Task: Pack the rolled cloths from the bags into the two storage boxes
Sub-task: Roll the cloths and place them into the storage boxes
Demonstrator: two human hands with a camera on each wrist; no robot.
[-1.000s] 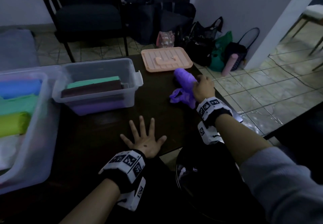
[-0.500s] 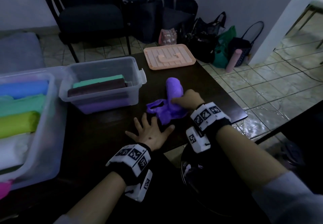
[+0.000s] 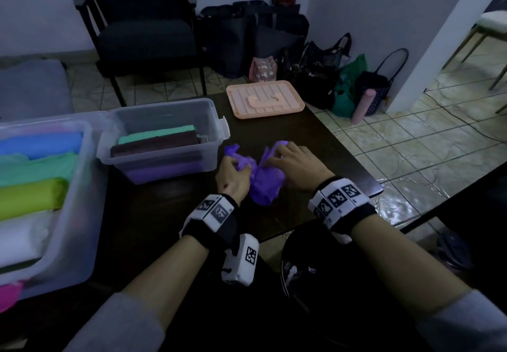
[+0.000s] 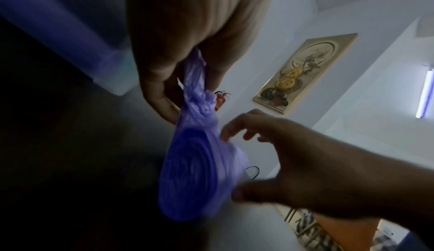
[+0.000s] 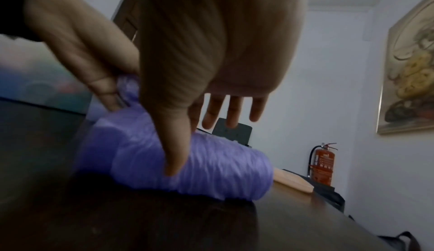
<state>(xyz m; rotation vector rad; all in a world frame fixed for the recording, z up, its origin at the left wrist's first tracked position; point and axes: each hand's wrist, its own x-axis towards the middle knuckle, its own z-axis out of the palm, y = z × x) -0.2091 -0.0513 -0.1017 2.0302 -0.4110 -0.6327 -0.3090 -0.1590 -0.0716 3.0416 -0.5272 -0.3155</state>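
Since 0.5 s ago, left hand (image 3: 233, 178) has lifted off the dark table (image 3: 315, 143), where it lay flat with fingers spread, and now grips the gathered neck of the purple bag (image 3: 264, 184); right hand (image 3: 297, 163) has shifted from clutching the bag's side to lying over the top of it. Bag now sits on the table between both hands, just right of the small storage box (image 3: 164, 134), with the large storage box (image 3: 68, 187) further left at the table's edge. Head view alone gives the layout: small box holds green, maroon and purple cloths stacked flat; large box holds blue, green, yellow-green and white rolls side by side; peach lid (image 3: 264, 99) lies at the far side of the table. Left wrist view shows what the head view hides: thumb and fingers (image 4: 162, 95) curled and pinching the twisted plastic neck just above its knot, and the spiral end of 1 rolled cloth (image 4: 199, 177) visible through the thin film. Right wrist view shows the bag lying on its side, the right thumb (image 5: 175, 153) pressing straight down on the wrapped roll and the other 4 fingers held straight and slightly apart past its far side; whether those 4 touch the plastic cannot be told.
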